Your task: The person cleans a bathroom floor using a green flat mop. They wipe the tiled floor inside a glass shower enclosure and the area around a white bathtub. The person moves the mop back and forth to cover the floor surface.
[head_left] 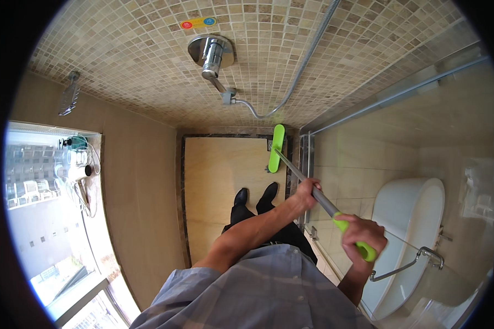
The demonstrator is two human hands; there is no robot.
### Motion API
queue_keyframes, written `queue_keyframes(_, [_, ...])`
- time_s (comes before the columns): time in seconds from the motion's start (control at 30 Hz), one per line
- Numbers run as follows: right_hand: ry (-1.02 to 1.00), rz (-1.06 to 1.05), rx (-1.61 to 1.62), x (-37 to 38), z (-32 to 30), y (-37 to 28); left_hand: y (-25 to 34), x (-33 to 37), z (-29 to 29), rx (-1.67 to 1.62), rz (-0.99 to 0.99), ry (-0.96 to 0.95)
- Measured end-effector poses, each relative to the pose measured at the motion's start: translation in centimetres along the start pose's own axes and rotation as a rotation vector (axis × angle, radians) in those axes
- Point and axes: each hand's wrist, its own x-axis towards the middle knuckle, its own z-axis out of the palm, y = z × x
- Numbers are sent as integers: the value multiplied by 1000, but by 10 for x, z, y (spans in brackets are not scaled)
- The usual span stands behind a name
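A long-handled flat mop slants across me, with a grey shaft and a green grip at the near end. Its oblong green head lies against the shower floor's far right corner; the underside is hidden. Partway down the shaft, my left hand is closed around it. My right hand wraps the green grip near the top end, which pokes out below the fingers. Beside the head, a dark drain cover is partly covered.
A glass panel with a metal rail separates me from a white bathtub at the right. The mosaic wall ahead carries a shower mixer and a metal hose. A windowsill at the left holds a hair dryer.
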Motion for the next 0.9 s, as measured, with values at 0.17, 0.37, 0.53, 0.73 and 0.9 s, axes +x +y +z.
queue_keyframes(0.17, [172,-130,55,-19,-50,-42,-62,-49,31,252,-41,51])
queue_keyframes(0.37, [622,137,-10,-38,-24,-17,-62,-9,6,242,-190,86])
queue_keyframes(0.53, [630,306,-52,-34,18,37,-16,76,-42,325,-93,237])
queue_keyframes(0.73, [740,187,-7,-34,48,37,8,40,-32,460,79,202])
queue_keyframes(0.9, [841,187,-103,-46,90,15,35,21,-34,692,26,164])
